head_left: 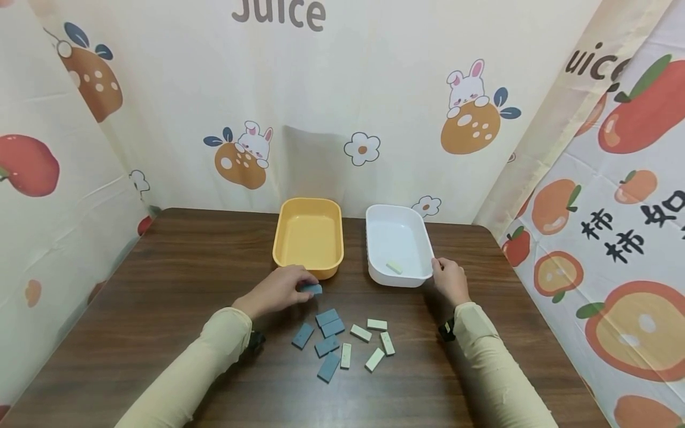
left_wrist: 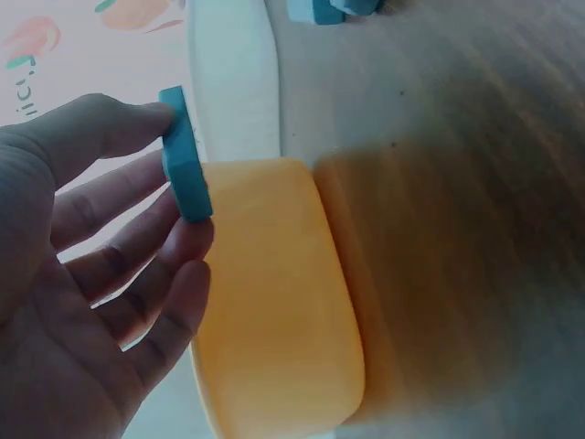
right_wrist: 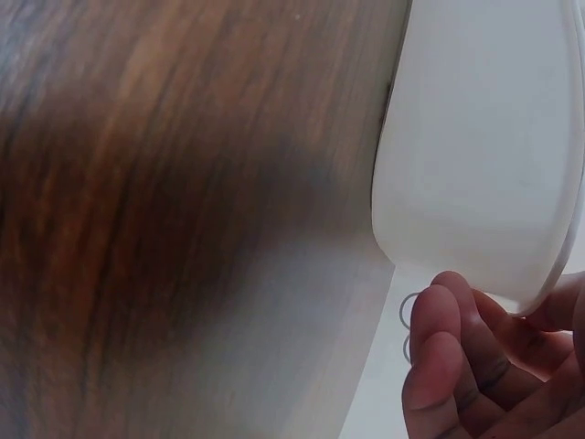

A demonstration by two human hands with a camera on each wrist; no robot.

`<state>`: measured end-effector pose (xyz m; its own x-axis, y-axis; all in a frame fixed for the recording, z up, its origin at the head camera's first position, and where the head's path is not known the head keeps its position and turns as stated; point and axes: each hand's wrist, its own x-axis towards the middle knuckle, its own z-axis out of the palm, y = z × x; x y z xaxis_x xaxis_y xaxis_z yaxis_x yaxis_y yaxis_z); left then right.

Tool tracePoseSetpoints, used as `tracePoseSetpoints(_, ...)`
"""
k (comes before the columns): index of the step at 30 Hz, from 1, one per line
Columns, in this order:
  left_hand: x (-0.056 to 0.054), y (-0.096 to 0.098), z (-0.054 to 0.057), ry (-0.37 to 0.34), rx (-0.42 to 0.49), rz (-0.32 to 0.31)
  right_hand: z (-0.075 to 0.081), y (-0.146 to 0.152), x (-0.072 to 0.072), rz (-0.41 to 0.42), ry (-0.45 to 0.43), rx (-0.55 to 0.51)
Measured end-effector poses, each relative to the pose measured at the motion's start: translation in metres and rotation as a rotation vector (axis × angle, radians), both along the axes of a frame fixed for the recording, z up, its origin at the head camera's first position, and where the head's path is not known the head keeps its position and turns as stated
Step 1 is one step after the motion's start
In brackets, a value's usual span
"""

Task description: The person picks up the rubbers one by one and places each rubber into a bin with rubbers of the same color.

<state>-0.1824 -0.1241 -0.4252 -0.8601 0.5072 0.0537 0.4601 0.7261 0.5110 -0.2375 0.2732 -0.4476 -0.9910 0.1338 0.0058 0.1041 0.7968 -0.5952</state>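
My left hand (head_left: pixel 282 289) pinches a blue block (head_left: pixel 311 289) between thumb and fingers, just in front of the yellow bin (head_left: pixel 308 202). The left wrist view shows the block (left_wrist: pixel 186 155) held on edge, with the bin's orange-yellow wall (left_wrist: pixel 283 302) beyond it. My right hand (head_left: pixel 451 280) grips the white bin (head_left: pixel 398 281) by its front right corner; in the right wrist view the thumb and fingers (right_wrist: pixel 434 366) meet at its rim. One cream block (head_left: pixel 394 267) lies inside the white bin. No block shows inside the yellow bin.
On the dark wooden table (head_left: pixel 214 249), several blue blocks (head_left: pixel 327 346) lie scattered in front of the bins. Several cream blocks (head_left: pixel 374 359) lie to their right. A printed curtain (head_left: pixel 401 89) hangs behind the table, and others flank it at both sides.
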Motion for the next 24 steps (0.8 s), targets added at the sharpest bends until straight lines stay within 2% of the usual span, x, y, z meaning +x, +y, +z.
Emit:
tracePoseSetpoints(7, -0.002, 0.000, 0.008, 0.064, 0.063, 0.054, 0.000, 0.002, 0.002, 0.001, -0.006, -0.002)
tracePoseSetpoints(14, -0.008, -0.001, 0.013, 0.120, 0.128, 0.137, 0.000, 0.002, 0.002, 0.004, -0.003, -0.002)
tracePoseSetpoints(19, -0.016, -0.003, 0.013, 0.142, 0.135, 0.177, 0.001, 0.002, 0.001, 0.002, 0.005, -0.007)
tracePoseSetpoints(24, -0.024, -0.005, 0.013, 0.129, 0.130, 0.199, 0.000, 0.003, 0.000, 0.002, 0.007, -0.006)
